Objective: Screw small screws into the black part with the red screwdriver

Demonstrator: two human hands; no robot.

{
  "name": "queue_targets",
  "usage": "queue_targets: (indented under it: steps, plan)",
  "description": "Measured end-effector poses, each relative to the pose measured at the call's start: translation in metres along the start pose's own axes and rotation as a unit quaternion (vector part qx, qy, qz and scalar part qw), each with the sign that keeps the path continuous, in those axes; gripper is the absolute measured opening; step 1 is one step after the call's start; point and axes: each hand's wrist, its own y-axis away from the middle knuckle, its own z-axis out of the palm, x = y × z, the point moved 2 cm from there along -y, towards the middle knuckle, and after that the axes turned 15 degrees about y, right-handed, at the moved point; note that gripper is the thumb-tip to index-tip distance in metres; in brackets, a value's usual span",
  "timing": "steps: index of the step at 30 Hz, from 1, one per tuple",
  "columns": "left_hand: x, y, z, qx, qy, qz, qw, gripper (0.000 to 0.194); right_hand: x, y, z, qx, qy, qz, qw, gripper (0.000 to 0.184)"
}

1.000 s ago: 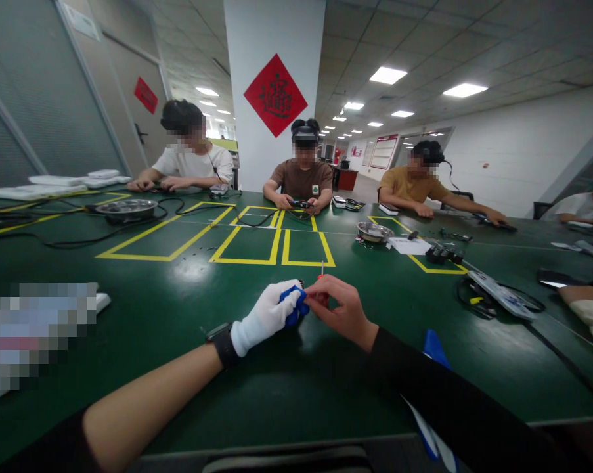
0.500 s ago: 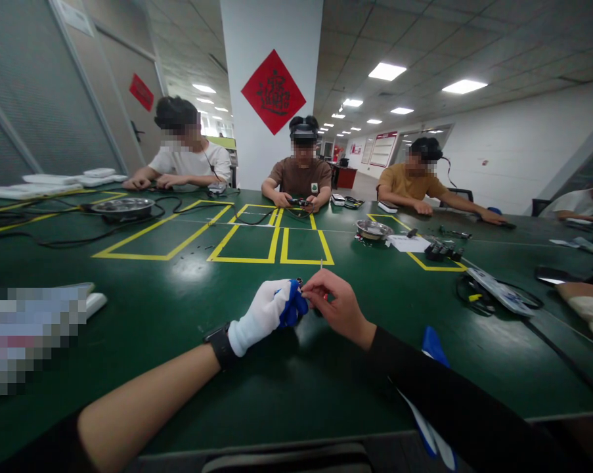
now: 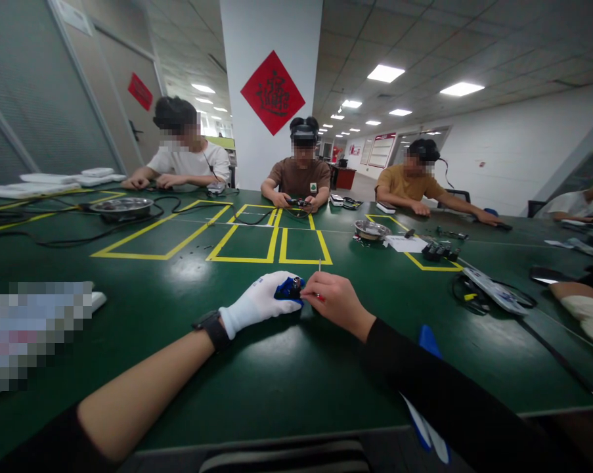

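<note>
My left hand (image 3: 259, 297), in a white glove with blue-coated fingers, is closed round a small black part (image 3: 295, 289) with a shiny metal piece on top. The glove hides much of that part. Close against it on the right, my bare right hand (image 3: 336, 299) pinches a slim screwdriver (image 3: 320, 265). Its thin metal shaft points up above the fingers, and a bit of red shows below them. The right fingertips are at the edge of the black part; whether they touch it I cannot tell. Both hands are above the green table (image 3: 257, 387).
A blue and white glove (image 3: 430, 341) lies by my right forearm. Further right are a power strip (image 3: 493, 289), black parts (image 3: 440, 252), white paper (image 3: 407, 244) and a metal bowl (image 3: 371, 230). A blurred-out white object (image 3: 35, 335) lies left. Several people sit around the table.
My left hand has turned and its fingers have shifted, so the black part now shows more. My right hand has moved slightly, still pinching the screwdriver.
</note>
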Motion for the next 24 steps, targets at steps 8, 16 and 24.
queue_targets:
  steps: [8, 16, 24]
  plan:
    - [-0.0035, 0.0001, -0.0036, -0.010, -0.009, -0.008, 1.000, 0.034, -0.0057, -0.0006, 0.0027, -0.004, 0.130, -0.087, 0.988, 0.019]
    - [-0.0035, -0.0005, -0.0030, -0.008, -0.004, -0.007, 1.000, 0.032, -0.0103, -0.0020, 0.0013, -0.042, 0.157, -0.068, 0.984, 0.012]
    - [-0.0086, -0.0021, -0.0038, -0.017, -0.021, -0.006, 1.000, 0.035, -0.0073, 0.0000, 0.0050, -0.026, 0.131, -0.045, 0.990, 0.014]
